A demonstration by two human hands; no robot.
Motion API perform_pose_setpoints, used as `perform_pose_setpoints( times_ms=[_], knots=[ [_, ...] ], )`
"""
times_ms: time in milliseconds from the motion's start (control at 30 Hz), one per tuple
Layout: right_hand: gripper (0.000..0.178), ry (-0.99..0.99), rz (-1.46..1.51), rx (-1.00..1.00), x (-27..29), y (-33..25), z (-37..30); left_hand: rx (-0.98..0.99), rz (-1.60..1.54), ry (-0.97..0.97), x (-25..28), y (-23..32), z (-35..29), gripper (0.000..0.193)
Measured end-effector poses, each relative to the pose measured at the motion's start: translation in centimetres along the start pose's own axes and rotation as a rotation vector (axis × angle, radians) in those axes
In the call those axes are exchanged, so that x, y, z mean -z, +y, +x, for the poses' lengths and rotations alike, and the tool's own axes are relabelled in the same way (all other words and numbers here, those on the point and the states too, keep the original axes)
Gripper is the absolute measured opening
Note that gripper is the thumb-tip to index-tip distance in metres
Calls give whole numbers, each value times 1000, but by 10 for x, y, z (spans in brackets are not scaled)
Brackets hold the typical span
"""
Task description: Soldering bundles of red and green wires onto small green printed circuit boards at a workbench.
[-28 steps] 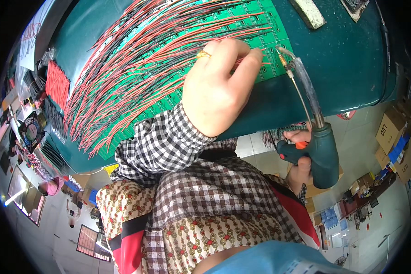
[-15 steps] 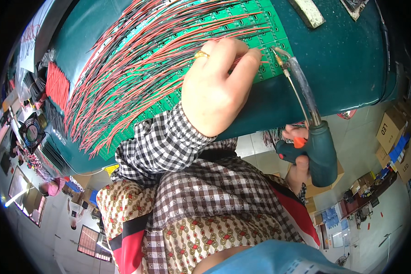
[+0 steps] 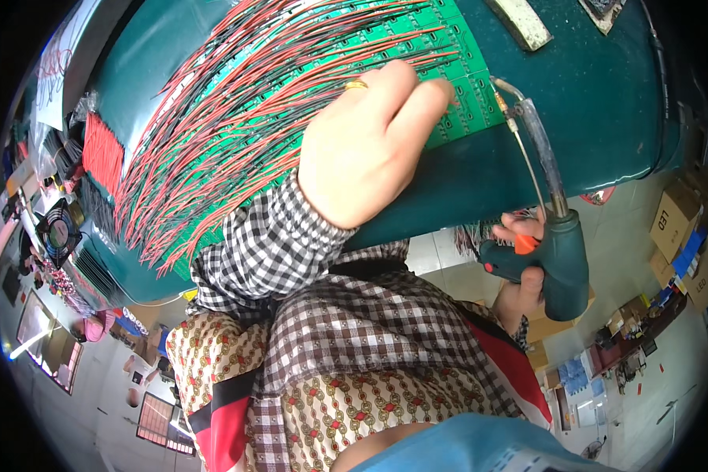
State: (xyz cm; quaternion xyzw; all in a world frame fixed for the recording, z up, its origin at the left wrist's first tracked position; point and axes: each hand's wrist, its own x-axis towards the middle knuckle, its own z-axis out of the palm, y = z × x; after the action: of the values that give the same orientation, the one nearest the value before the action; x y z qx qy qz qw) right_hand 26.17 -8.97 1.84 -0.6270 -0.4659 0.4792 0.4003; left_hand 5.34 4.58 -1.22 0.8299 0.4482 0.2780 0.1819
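My left hand (image 3: 366, 149) bends over the green circuit board panel (image 3: 480, 98), its thumb and fingers closed in a pinch near the panel's right end. A short bit of red wire shows by the fingertips; the pinch itself is mostly hidden under the hand. Many red and black wires (image 3: 236, 118) fan leftward across the panel. In my right hand (image 3: 523, 291), below the table's near edge, is a dark green soldering gun (image 3: 566, 267) with an orange trigger, held upright. Its tip and thin solder feed tube reach up to the panel's right edge.
The panel lies on a dark green table mat (image 3: 582, 102). A pale worn block (image 3: 521, 23) sits at the back, right of the panel. Bundled red wires (image 3: 102, 153) and a small black fan (image 3: 57, 228) are at the left. Cardboard boxes (image 3: 676, 208) stand off to the right.
The soldering gun has shifted right, its tip going from over the panel to its right edge. My left hand has slid slightly left, still pinched.
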Motion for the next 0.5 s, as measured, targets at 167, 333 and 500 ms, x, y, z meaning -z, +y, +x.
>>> perform_pose_setpoints(
  times_ms=[167, 333, 500],
  knots=[
    [74, 9, 6, -16, 4, 5, -3, 14, 47, -117, 1, 3, 0, 37],
    [73, 2, 35, 29, 8, 12, -6, 137, -269, 21, 5, -4, 4, 29],
    [74, 58, 46, 37, 5, 11, -4, 83, -297, 71, 5, -9, 3, 24]
  ],
)
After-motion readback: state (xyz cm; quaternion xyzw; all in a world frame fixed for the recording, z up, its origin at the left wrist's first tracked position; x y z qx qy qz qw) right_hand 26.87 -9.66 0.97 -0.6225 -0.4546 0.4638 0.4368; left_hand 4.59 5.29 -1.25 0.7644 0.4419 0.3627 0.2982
